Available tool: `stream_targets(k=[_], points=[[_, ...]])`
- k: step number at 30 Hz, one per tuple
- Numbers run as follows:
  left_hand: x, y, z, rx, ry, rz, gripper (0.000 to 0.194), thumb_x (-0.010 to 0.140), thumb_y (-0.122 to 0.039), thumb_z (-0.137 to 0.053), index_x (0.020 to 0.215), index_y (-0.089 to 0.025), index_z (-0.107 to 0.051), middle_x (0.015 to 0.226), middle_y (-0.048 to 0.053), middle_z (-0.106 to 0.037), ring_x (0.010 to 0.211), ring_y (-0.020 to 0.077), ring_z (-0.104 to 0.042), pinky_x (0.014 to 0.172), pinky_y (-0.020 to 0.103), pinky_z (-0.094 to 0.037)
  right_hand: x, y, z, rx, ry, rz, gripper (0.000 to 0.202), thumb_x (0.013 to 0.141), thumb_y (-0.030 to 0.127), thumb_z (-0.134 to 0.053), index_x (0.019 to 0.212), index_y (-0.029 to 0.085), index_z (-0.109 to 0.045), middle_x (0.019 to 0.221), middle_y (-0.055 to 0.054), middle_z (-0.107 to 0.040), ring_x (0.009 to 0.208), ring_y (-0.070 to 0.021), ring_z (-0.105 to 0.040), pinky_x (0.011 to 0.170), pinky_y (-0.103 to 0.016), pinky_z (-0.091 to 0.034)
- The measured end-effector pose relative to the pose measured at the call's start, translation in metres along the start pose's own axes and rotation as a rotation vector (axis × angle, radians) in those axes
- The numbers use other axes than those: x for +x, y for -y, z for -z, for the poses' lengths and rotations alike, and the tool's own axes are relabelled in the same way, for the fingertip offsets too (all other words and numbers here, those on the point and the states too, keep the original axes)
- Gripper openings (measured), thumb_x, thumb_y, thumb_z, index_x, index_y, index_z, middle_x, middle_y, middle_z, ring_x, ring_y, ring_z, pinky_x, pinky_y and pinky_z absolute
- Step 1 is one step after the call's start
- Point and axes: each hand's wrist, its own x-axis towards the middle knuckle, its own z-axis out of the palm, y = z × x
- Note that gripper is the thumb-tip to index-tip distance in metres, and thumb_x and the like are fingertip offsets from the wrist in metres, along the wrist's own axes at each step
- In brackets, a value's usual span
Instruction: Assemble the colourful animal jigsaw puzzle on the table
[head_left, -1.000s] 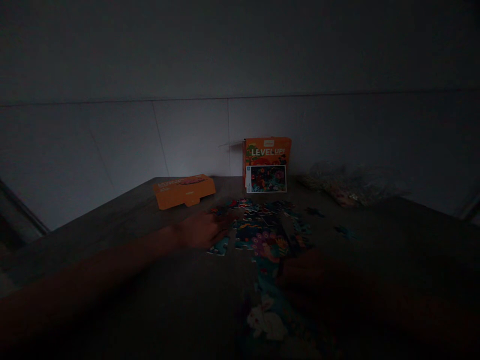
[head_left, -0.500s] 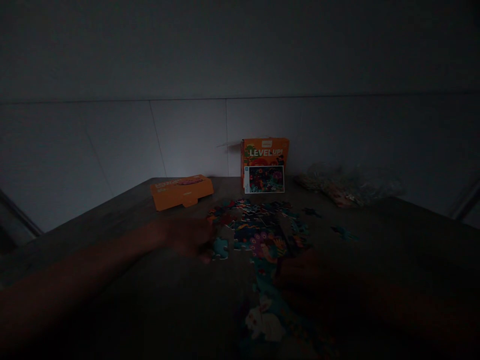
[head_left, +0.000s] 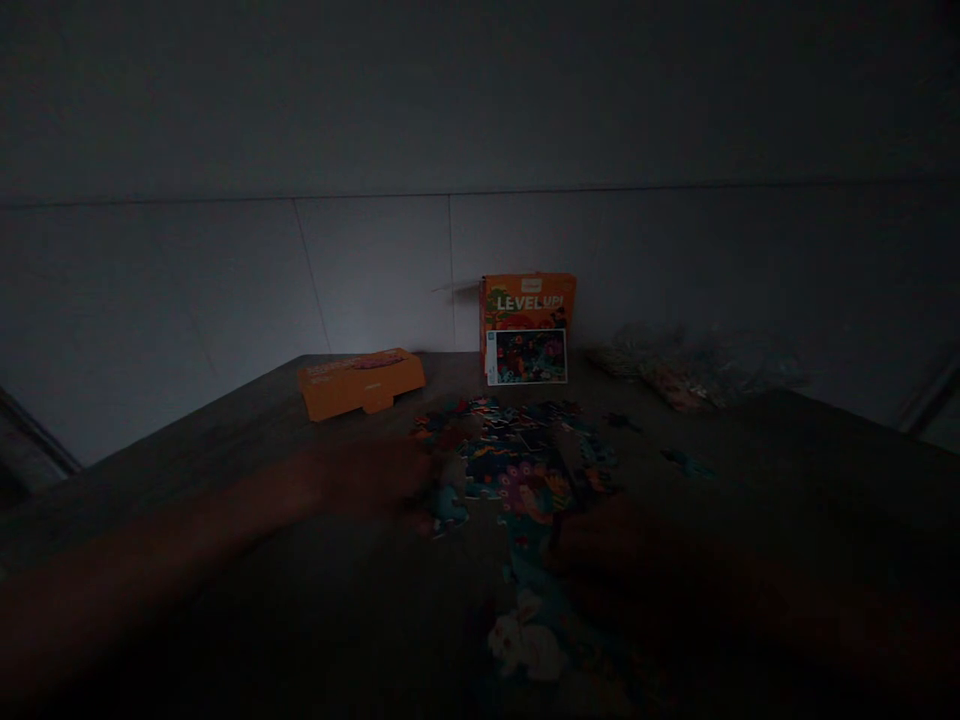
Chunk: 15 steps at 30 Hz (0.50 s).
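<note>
In dim light, my left hand [head_left: 382,480] is closed on a teal puzzle piece [head_left: 450,510], held by its left side just left of the joined part of the puzzle. My right hand [head_left: 600,540] lies at the right edge of the puzzle strip [head_left: 529,560]; its fingers are too dark to make out. The joined pieces show a purple and orange creature [head_left: 532,490], with a white rabbit [head_left: 525,645] nearer me. Several loose pieces [head_left: 442,425] lie beyond my left hand.
An orange box [head_left: 364,385] lies at the back left. Behind the puzzle stands a "LEVEL UP!" box [head_left: 529,300] with a picture card [head_left: 527,358] leaning on it. Clear plastic bags [head_left: 690,375] sit at the back right. Two stray pieces [head_left: 686,463] lie on the right.
The teal piece in my left hand has turned and shifted slightly right and towards me. My right hand has stayed in about the same place.
</note>
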Motion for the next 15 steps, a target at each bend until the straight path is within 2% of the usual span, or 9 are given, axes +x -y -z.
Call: stream_targets(k=[3, 8, 15], points=[[0.0027, 0.0003, 0.0018, -0.062, 0.09, 0.004, 0.013, 0.082, -0.022, -0.071, 0.091, -0.016, -0.065, 0.086, 0.005, -0.069, 0.076, 0.0206, -0.066, 0.061, 0.026, -0.045, 0.0011, -0.0002, 0.0003, -0.014, -0.024, 0.004, 0.02, 0.097, 0.026, -0.042, 0.091, 0.018, -0.06, 0.079, -0.003, -0.063, 0.063, -0.0121, -0.053, 0.058, -0.025, -0.034], [0.0039, 0.0025, 0.003, -0.155, 0.163, -0.031, 0.033, 0.071, -0.01, -0.077, 0.099, -0.016, -0.061, 0.085, 0.0, -0.067, 0.073, 0.0172, -0.064, 0.058, 0.023, -0.043, 0.0038, 0.0005, 0.0019, 0.014, -0.033, 0.021, 0.02, 0.097, 0.025, -0.043, 0.09, 0.017, -0.059, 0.078, -0.003, -0.063, 0.062, -0.0117, -0.052, 0.056, -0.025, -0.033], [0.0061, -0.0006, -0.0025, -0.239, 0.11, -0.119, 0.031, 0.071, -0.01, -0.073, 0.097, -0.017, -0.056, 0.085, 0.0, -0.064, 0.069, 0.0155, -0.06, 0.053, 0.023, -0.042, 0.0031, 0.0011, 0.0026, 0.002, -0.019, 0.008, 0.019, 0.096, 0.025, -0.043, 0.089, 0.017, -0.058, 0.078, -0.003, -0.062, 0.062, -0.0121, -0.05, 0.057, -0.026, -0.032]])
